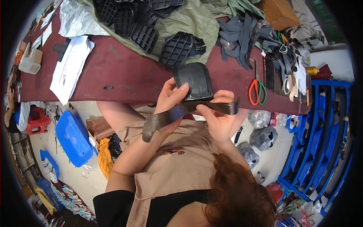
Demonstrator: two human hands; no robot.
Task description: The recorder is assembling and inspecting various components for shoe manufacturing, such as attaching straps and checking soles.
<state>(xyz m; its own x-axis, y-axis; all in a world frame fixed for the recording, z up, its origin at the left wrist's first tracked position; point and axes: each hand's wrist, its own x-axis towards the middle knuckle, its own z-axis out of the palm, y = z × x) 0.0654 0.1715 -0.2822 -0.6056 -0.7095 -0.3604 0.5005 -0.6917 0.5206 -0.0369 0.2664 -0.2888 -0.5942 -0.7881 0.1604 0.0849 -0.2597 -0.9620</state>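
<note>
My left hand [171,99] is closed on a black rounded-square plastic piece [195,80], its thumb pressed on the smooth, slightly shiny face. The piece is held at the table's front edge. My right hand [218,120] pinches a dark grey-brown strip [162,118] between thumb and fingers, just below the piece. From there the strip runs left across my left palm and wrist, its wide rounded end hanging loose. Whether the strip touches the piece's lower edge I cannot tell.
On the dark red table [124,75], black ribbed plastic pieces [176,49] lie on a green woven sack [166,28]. Grey strips [242,39] are heaped right, near scissors [258,90] with red and green handles. Papers [72,68] lie left. Blue racks [317,140] stand right.
</note>
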